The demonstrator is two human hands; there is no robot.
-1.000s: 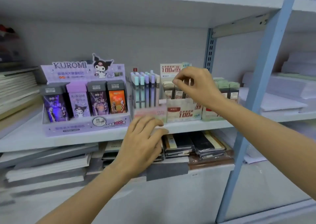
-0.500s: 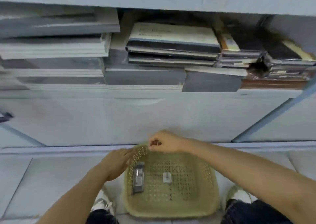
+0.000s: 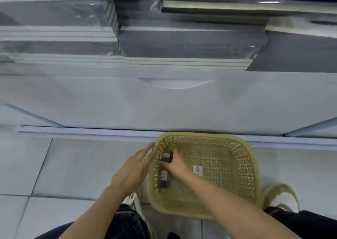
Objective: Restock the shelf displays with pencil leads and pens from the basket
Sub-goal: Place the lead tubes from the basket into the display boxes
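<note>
Right hand (image 3: 177, 163): fingers (image 3: 164, 164) clamped on the top end of the dark lead pack (image 3: 164, 178), which lies by the basket's left wall.
Left hand (image 3: 135, 169): fingers straight, against the basket (image 3: 242, 158) from outside.
Small labelled pack (image 3: 197, 170): on the basket floor.
Risk: an end-only pinch could let the pack slip or snag on the lattice.

— We're getting bright, soft, even light; shadows on the floor tiles (image 3: 63, 166) stay faint.
— We also catch glare on the plastic-wrapped paper stacks (image 3: 54, 14). They are smeared with motion blur, like the right hand (image 3: 177, 163) on the pencil lead case (image 3: 165, 176). The shelf rail (image 3: 91, 132) bows slightly.
</note>
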